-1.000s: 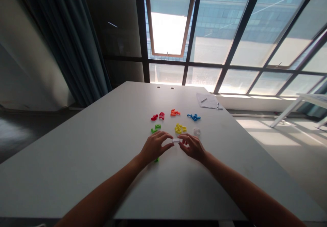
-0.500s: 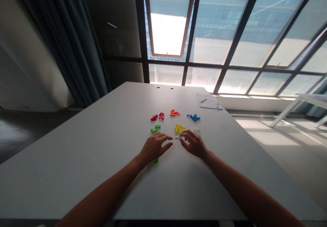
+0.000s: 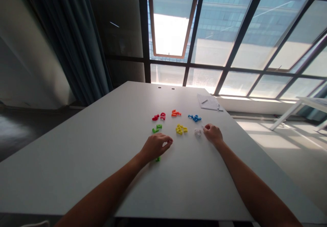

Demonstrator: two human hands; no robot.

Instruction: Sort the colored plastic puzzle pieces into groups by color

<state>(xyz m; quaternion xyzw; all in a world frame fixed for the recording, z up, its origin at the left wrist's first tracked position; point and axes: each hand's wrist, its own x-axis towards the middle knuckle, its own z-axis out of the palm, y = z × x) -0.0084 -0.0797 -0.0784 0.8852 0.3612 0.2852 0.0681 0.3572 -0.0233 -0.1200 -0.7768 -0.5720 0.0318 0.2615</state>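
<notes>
Plastic pieces lie sorted by colour. The right hand pinches narrowly beside the white pile, its hold unclear; the left hand rests loosely curled, empty.

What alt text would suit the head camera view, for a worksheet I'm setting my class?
Two bare hands rest on a pale grey table, the right hand beside white plastic pieces and the left hand over a small green piece. Red pieces, orange pieces, blue pieces, yellow pieces and green pieces lie in separate clusters beyond them.
</notes>
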